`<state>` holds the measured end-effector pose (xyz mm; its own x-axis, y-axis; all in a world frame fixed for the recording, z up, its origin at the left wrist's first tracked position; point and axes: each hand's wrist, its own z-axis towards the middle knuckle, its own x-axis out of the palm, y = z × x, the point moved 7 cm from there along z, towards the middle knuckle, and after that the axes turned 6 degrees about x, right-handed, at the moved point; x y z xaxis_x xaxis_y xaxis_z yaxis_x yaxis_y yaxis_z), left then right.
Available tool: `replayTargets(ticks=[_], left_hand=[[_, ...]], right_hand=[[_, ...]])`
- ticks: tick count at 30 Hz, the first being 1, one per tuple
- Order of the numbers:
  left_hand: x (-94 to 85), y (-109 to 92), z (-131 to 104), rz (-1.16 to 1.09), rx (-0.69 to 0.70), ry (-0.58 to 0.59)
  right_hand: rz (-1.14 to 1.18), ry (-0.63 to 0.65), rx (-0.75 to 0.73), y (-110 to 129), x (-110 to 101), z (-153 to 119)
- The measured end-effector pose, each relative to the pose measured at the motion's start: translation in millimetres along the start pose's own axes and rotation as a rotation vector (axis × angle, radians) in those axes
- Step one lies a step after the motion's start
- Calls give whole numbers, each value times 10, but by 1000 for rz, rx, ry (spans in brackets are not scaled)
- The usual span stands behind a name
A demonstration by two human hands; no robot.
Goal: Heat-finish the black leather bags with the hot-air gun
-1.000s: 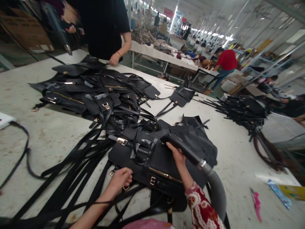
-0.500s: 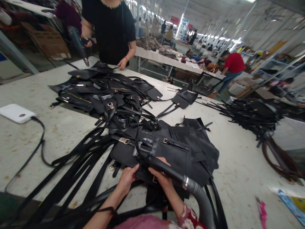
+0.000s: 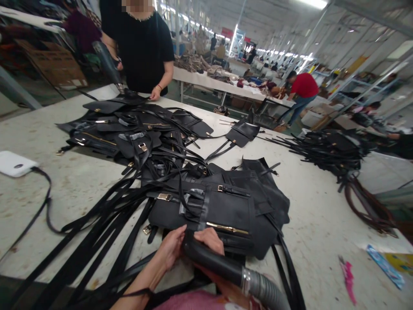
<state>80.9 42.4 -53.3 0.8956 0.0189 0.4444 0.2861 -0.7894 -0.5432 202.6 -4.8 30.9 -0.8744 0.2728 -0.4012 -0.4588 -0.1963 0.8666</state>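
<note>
A black bag (image 3: pixel 229 211) with gold buckles and a gold zip lies flat in front of me. At its near edge my left hand (image 3: pixel 174 245) is closed, thumb and fingers pinched together at the bag's edge; its fingertips are partly hidden. Beside it my right hand (image 3: pixel 209 241) is closed round a black tube (image 3: pixel 216 260), with the knuckles showing behind the tube. A metal clamp joins this tube to a grey corrugated hose (image 3: pixel 264 286). The tube's end bends down near my left fingers, and its mouth is hidden.
Black bags (image 3: pixel 129 125) with tangled straps (image 3: pixel 109 215) cover the table's left and middle. A white corded device (image 3: pixel 16 163) lies far left, more black straps (image 3: pixel 332 150) right, pink-handled snips (image 3: pixel 348 280) near right. Across the table a person in black (image 3: pixel 138 51) holds a similar tube (image 3: pixel 109 64).
The tube's end has swung left and down towards my left hand, and my right hand has moved slightly lower. The bag's gold zip now shows. The whole view has shifted a little.
</note>
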Motion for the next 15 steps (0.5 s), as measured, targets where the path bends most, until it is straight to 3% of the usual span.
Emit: replayTargets(ticks=[4,8,12,15], left_hand=[[70,104,21,-160,-86,71],[40,171,25,-150,-130,123],[57,81,-64,-80,91,193],[137,-12,-155,-30,288,223]], right_hand=[[-40,-67,-12,-11,63,13],[22,-190,113,-76,-207,77],[69,-272,337,-262,-596,120],[70,-286,374,-328,-776,113]])
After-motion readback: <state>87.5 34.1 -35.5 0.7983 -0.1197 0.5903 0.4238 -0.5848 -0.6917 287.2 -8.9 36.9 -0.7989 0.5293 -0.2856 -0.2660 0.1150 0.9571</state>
